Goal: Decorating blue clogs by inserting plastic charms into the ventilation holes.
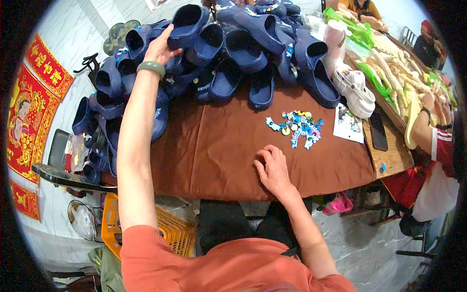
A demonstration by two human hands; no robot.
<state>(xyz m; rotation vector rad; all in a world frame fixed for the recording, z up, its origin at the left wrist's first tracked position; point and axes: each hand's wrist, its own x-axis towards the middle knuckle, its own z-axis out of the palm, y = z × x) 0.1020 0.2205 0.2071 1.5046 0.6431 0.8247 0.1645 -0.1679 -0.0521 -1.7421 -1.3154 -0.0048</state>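
My left hand [162,50] reaches to the top of a heap of navy foam clogs [227,80], a bracelet on its wrist. Its fingers close on the edge of one navy clog [188,20] high on the pile. Low over the brown cloth [219,151] is my right hand [275,170], with nothing in it and its loosely bent fingers apart. Beyond it lies a small pile of colourful shoe charms [300,127], mostly blue, white and yellow. A white card [348,124] with more charms sits to their right.
White clogs [355,91] stand at the right end of the heap. A black phone [378,131] lies on the wooden board there. At the right table, another person's hand [428,102] is among pale footwear. A yellow plastic crate [177,233] stands below the table's left side.
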